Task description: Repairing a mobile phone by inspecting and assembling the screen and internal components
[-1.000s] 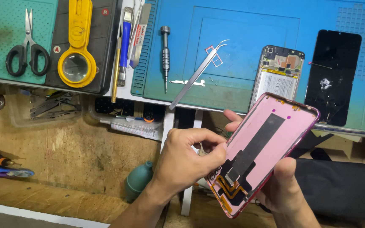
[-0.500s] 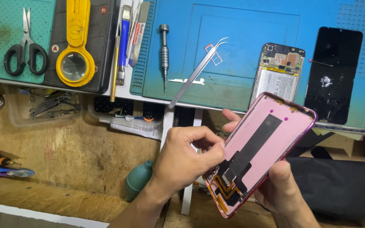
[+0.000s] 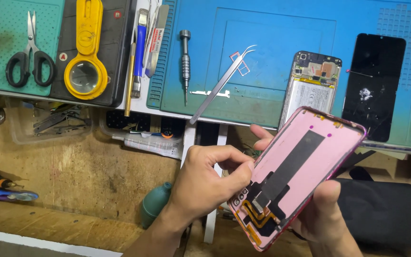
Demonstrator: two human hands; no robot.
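My right hand point(image 3: 324, 214) holds a pink phone back cover point(image 3: 300, 171) from below and behind, inner side up, tilted toward me. A black strip runs along its middle and a small part with an orange flex sits near its lower end. My left hand point(image 3: 205, 183) pinches at the cover's left edge with thumb and forefinger, near the lower part. On the blue mat point(image 3: 262, 52) above lie an opened phone body point(image 3: 312, 88) with its battery showing, a cracked black screen point(image 3: 374, 85), bent steel tweezers point(image 3: 222, 83) and a grey screwdriver point(image 3: 185, 59).
At the top left lie black-handled scissors point(image 3: 24, 59) on a green mat, a yellow magnifier point(image 3: 85, 62) on a black case, and several thin tools. A clear tray point(image 3: 48, 121) of tools, a teal blower bulb point(image 3: 155, 202) and a black bag point(image 3: 386, 209) sit below the bench edge.
My hands and the pink cover have stayed in nearly the same place. My left fingers have shifted slightly along the cover's left edge.
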